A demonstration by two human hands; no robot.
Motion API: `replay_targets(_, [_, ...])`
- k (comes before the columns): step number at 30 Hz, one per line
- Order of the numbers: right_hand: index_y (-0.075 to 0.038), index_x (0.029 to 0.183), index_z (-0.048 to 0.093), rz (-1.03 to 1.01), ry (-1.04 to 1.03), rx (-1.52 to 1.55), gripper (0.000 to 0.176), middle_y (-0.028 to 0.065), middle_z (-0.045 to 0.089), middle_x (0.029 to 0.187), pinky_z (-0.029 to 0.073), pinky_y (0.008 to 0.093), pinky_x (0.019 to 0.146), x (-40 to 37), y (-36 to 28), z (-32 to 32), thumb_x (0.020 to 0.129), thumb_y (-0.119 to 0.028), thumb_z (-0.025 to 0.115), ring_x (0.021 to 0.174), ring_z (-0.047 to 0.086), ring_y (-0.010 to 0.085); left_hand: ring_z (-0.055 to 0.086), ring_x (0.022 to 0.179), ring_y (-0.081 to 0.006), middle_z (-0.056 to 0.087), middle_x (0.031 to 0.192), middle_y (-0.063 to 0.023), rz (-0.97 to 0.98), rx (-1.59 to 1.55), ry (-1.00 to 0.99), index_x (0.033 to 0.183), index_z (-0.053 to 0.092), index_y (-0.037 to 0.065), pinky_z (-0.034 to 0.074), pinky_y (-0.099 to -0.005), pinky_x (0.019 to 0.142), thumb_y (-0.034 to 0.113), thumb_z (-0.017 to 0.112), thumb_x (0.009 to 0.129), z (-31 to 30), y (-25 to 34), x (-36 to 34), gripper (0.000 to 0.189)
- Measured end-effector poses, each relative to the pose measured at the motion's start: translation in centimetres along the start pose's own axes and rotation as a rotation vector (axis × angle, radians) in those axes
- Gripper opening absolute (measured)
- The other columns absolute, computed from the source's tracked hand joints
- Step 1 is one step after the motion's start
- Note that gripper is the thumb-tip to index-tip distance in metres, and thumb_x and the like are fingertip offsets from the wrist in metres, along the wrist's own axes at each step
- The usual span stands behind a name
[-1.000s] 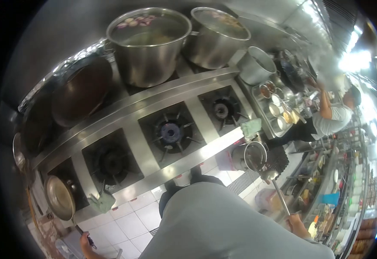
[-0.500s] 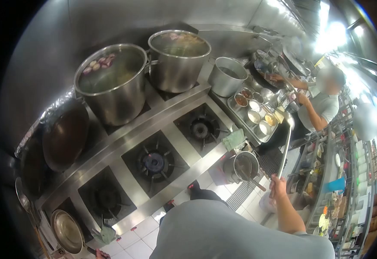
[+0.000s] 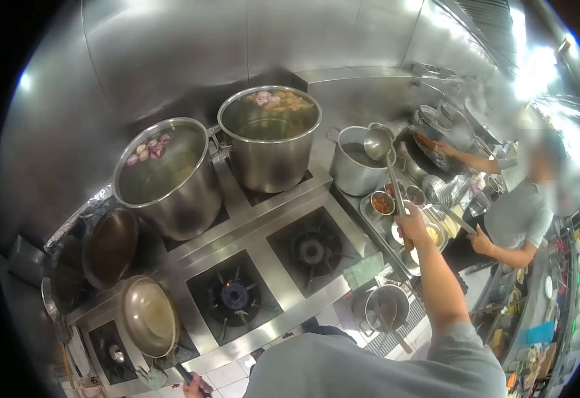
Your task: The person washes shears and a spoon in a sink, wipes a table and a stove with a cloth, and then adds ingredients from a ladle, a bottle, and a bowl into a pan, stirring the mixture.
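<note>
Right hand (image 3: 411, 229) closed round the handle of the ladle (image 3: 377, 143); its long axis runs from the fist forward and slightly left, bowl seen against the right part of the mouth of the pot (image 3: 355, 176); contact with the rim: cannot tell; of the 2 hands this is plainly the nearer to the pot; tubs (image 3: 381, 203) sit just beside it. Left hand (image 3: 197, 387), partly out of frame, grips the handle of the pan (image 3: 147, 318); pan lies forward-left of it, tilted, over the stove (image 3: 271, 268); resting or lifted: cannot tell.
</note>
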State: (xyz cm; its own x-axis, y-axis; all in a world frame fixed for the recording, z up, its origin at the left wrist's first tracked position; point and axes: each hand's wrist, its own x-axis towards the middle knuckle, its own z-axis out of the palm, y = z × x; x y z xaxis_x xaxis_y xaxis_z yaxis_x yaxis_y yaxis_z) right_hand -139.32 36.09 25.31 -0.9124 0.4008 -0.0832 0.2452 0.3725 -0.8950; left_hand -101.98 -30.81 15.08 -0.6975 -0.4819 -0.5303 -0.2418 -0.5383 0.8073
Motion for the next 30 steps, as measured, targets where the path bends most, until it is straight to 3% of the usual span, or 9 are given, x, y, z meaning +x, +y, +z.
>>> replay_targets(2, [0.000,0.115,0.063,-0.086,0.012,-0.217,0.034,0.0098,0.061,0.063,0.048,0.0349,0.043,6.3,0.8,0.6,0.081,0.000,0.063,0.048,0.059,0.0188,0.037,0.051,-0.0117,0.041,0.057,0.0015,-0.055,0.077,0.106,0.068,0.048,0.012,0.030,-0.0267,0.047,0.021,0.062,0.097,7.2,0.8,-4.5,0.033])
replay_targets(4, [-0.002,0.111,0.067,-0.082,-0.058,-0.312,0.031,0.0104,0.062,0.063,0.048,0.0351,0.044,12.6,1.9,0.7,0.079,-0.001,0.064,0.049,0.060,0.0195,0.034,0.049,-0.0116,0.038,0.055,0.0025,-0.068,0.102,0.027,0.067,0.043,0.014,0.031,-0.0287,0.049,0.021,0.061,0.098,9.2,-2.1,-5.7,0.037])
replay_targets(6, [-0.001,0.106,0.070,-0.067,-0.232,-0.577,0.028,0.0154,0.065,0.070,0.050,0.0372,0.048,21.5,5.7,1.3,0.078,-0.004,0.067,0.055,0.064,0.0239,0.049,0.060,-0.0201,0.053,0.068,-0.0058,-0.107,0.262,-0.090,0.080,0.055,0.010,0.040,-0.0333,0.056,0.033,0.059,0.099,8.8,-4.6,-6.6,0.030])
replay_targets(8, [0.002,0.108,0.068,-0.116,-0.475,-0.889,0.031,0.0240,0.069,0.081,0.053,0.0410,0.053,31.5,10.4,2.4,0.079,-0.009,0.070,0.065,0.070,0.0313,0.046,0.050,-0.0112,0.048,0.060,0.0013,-0.073,0.300,-0.091,0.090,0.055,0.009,0.039,-0.0294,0.045,0.019,0.071,0.087,8.2,-8.1,-5.7,0.019])
replay_targets(10, [-0.001,0.090,0.064,0.162,-0.466,-0.337,0.013,0.0168,0.065,0.073,0.051,0.0340,0.050,25.4,1.8,0.9,0.080,-0.007,0.069,0.061,0.066,0.0249,0.052,0.053,-0.0120,0.054,0.061,-0.0007,-0.098,0.310,-0.033,0.085,0.059,0.007,0.042,-0.0288,0.050,0.022,0.073,0.084,8.8,-9.4,-6.7,0.020])
replay_targets(12, [-0.004,0.073,0.060,0.414,-0.432,0.137,0.012,0.0097,0.061,0.066,0.049,0.0271,0.046,21.2,-4.4,0.5,0.082,-0.004,0.068,0.057,0.062,0.0185,0.056,0.058,-0.0111,0.059,0.064,-0.0025,-0.060,0.746,0.117,0.086,0.062,0.005,0.044,-0.0275,0.054,0.020,0.072,0.084,11.2,-9.0,-8.3,0.018])
replay_targets(16, [0.001,0.092,0.051,0.734,-0.512,0.673,0.015,0.0095,0.057,0.078,0.050,0.0198,0.044,22.2,-4.6,0.5,0.092,-0.009,0.061,0.055,0.056,0.0116,0.057,0.060,-0.0108,0.063,0.069,-0.0033,-0.082,0.526,0.027,0.086,0.063,0.004,0.046,-0.0277,0.057,0.011,0.071,0.083,10.7,-10.9,-8.7,0.011])
replay_targets(24, [0.004,0.098,0.047,0.662,-0.458,0.980,0.016,0.0109,0.056,0.079,0.051,0.0192,0.045,16.4,-4.8,-2.7,0.096,-0.010,0.055,0.055,0.057,0.0118,0.054,0.057,-0.0095,0.059,0.067,-0.0004,-0.066,0.724,-0.073,0.084,0.060,0.004,0.044,-0.0275,0.054,0.006,0.069,0.085,21.5,-5.7,-9.0,0.009])
replay_targets(30, [0.004,0.100,0.047,0.709,-0.512,1.109,0.015,0.0105,0.056,0.080,0.050,0.0193,0.044,15.5,-3.8,-5.3,0.097,-0.010,0.053,0.057,0.057,0.0124,0.057,0.050,-0.0113,0.061,0.063,-0.0032,-0.119,0.782,-0.389,0.085,0.063,0.003,0.044,-0.0273,0.047,0.018,0.073,0.085,29.6,-3.8,-4.6,0.018])
